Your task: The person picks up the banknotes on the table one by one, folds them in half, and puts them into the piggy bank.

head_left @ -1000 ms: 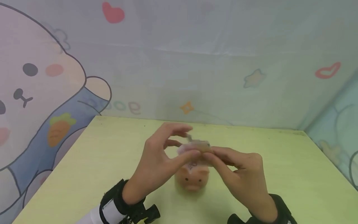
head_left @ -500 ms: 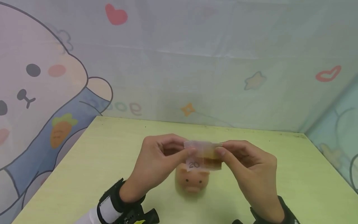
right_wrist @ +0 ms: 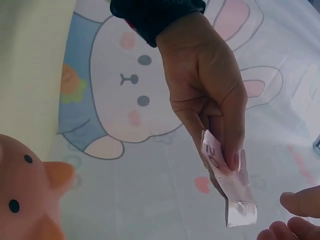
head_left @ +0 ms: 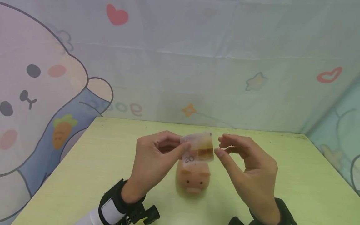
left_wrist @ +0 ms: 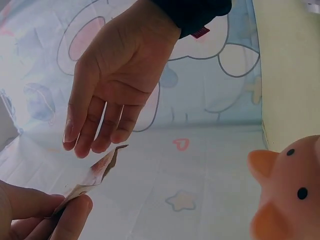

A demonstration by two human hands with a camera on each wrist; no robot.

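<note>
Head view: left hand (head_left: 157,156) pinches banknote (head_left: 198,150) above piggy bank (head_left: 193,179)

A pale green table (head_left: 84,175) stands against cartoon-printed cloth walls (head_left: 197,62) (bunny, hearts, stars).

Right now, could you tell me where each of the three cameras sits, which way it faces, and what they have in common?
Head: worn on the head, looking forward and down at the pale green table; shows both hands, the left hand pinching a folded pinkish 20 banknote above the peach rubber pig-shaped money box.
Left wrist: low, facing up across at the right hand, open; left fingertips show.
Right wrist: low, facing the left hand; right fingertips at the edge.
All three views share the banknote and pig.
</note>
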